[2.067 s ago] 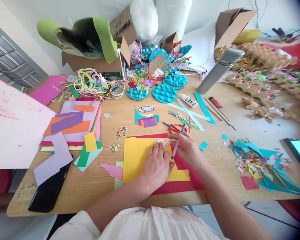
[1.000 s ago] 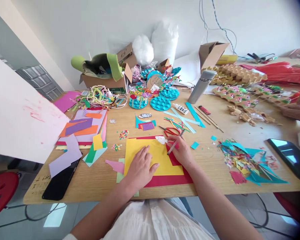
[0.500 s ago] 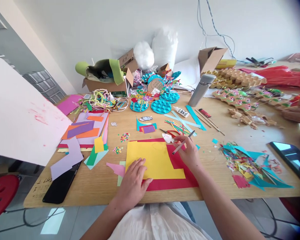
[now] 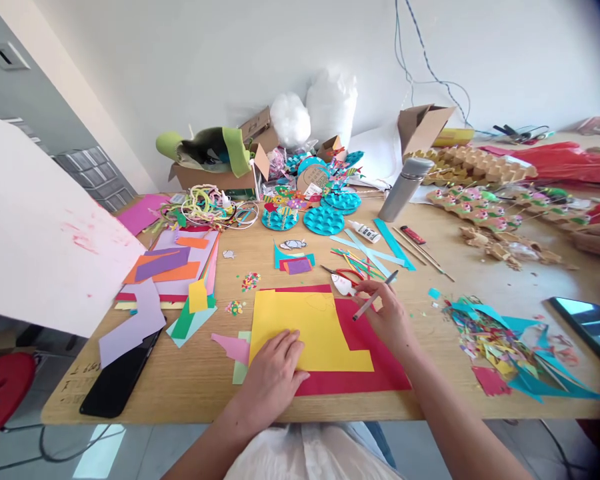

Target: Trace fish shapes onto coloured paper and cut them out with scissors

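"Head view: how many paper fish are there?"

"Three pale ones: one fish cutout (image 4: 342, 285) at the right hand (image 4: 387, 317), plus two loose fish (image 4: 293, 245) on the table (image 4: 190, 390). I also count two confetti piles (image 4: 251, 281), two wooden sticks (image 4: 420, 247) and two phones (image 4: 115, 383)."

"And containers?"

"A cardboard box (image 4: 193, 179) at the back carries a floppy green piece (image 4: 237, 152), which sticks out over its top. A grey flask (image 4: 405, 190) stands closed; its contents can't be seen."

"What are the hands doing?"

"The right grips a pen (image 4: 375, 297), slanted over the red sheet (image 4: 380, 353). Its fingertips seem to pinch the cutout's tail too, though they partly hide it. The left hand (image 4: 273, 373) isn't gripping; it lies palm down, fingers together, on the yellow sheet (image 4: 300, 320)."

"How does that sheet look?"

"Flat and bright, on top of the red one, near the table's front edge. Its right side is cut away into a step (the lower corner juts out), and a faint outline (image 4: 320, 303) is drawn near the top."

"And the cutout?"

"White, beside the red-handled tool (image 4: 350, 274)."
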### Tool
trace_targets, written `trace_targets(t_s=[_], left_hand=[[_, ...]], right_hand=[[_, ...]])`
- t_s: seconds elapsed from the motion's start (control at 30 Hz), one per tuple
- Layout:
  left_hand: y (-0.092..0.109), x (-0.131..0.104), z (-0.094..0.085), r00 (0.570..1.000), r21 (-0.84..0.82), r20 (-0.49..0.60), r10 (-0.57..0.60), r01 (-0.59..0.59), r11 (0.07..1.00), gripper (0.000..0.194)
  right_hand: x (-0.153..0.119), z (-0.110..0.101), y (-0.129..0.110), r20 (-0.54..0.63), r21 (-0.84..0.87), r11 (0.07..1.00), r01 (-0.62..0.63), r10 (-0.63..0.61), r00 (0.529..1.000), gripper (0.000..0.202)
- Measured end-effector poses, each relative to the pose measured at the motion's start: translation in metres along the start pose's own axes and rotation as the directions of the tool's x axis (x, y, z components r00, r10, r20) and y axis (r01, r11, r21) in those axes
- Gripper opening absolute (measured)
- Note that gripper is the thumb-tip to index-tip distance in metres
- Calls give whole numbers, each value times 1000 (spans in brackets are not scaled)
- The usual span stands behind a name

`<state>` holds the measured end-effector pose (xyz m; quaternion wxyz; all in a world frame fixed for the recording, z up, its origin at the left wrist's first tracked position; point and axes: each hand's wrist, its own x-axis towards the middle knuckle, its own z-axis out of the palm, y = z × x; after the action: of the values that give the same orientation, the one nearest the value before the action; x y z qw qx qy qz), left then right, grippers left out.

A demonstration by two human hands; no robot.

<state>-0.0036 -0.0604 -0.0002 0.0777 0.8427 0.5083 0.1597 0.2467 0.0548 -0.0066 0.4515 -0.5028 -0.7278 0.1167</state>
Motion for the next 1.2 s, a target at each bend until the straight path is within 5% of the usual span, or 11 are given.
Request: trace_targets(t_s=[0.23,0.5,0.6,0.77,0.87,0.97,1.07,1.2], left_hand=[[0,2,4,1000,32,6,-17,17,999,39],[2,5,8,1000,131,-1,13,-13,991,27],[1,5,10,1000,150,16,19,-21,988,26],[0,2,11,998,174,28,48,-52,983,23],[-1,1,11,997,181,29,68,-72,981,23],[-1,3,8,997,178,41,72,-78,981,23],[0,6,3,993,178,79,89,-102,979,25],[2,11,-4,984,208,135,118,-144,967,23]], right_hand=[[55,20,5,109,1,999,51,-50,993,17],[156,108,9,270,-48,994,94,-78,960,19],[166,117,6,321,-57,995,84,-62,945,23],[129,63,-6,355,-61,997,46,-21,935,27],[78,15,-16,476,-85,996,14,28,879,13],[21,-18,-26,563,-94,991,99,-29,826,25],[-22,-33,-36,653,-148,964,219,-72,754,32],[-48,-34,-48,709,-156,891,427,-200,677,41]])
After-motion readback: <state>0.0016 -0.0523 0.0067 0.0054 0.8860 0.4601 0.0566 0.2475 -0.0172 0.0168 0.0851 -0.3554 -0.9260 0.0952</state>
